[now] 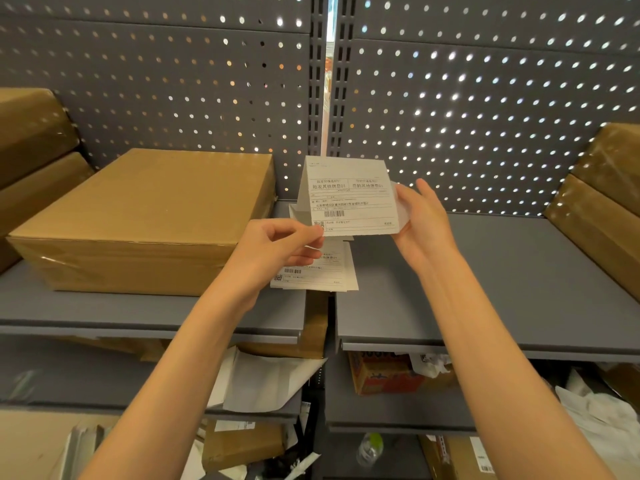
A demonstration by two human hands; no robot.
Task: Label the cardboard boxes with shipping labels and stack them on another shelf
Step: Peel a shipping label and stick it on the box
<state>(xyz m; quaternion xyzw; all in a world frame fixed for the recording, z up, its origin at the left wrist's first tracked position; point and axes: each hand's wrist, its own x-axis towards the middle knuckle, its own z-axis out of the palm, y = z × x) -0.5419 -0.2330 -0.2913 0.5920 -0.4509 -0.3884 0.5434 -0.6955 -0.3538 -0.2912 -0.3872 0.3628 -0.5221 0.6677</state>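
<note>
A white shipping label (349,197) with a barcode is held up over the grey shelf (519,282). My left hand (277,247) pinches its lower left corner. My right hand (424,220) holds its right edge from behind, fingers fairly straight and thumb on the paper. More labels (325,271) lie in a small pile on the shelf just below my left hand. A large brown cardboard box (149,216) sits on the left shelf, to the left of both hands, its top bare.
Stacked taped boxes stand at the far left (31,150) and far right (602,202) of the shelf. A perforated grey back panel (485,98) closes the rear. Lower shelves hold loose paper (263,379), an orange carton (381,374) and clutter.
</note>
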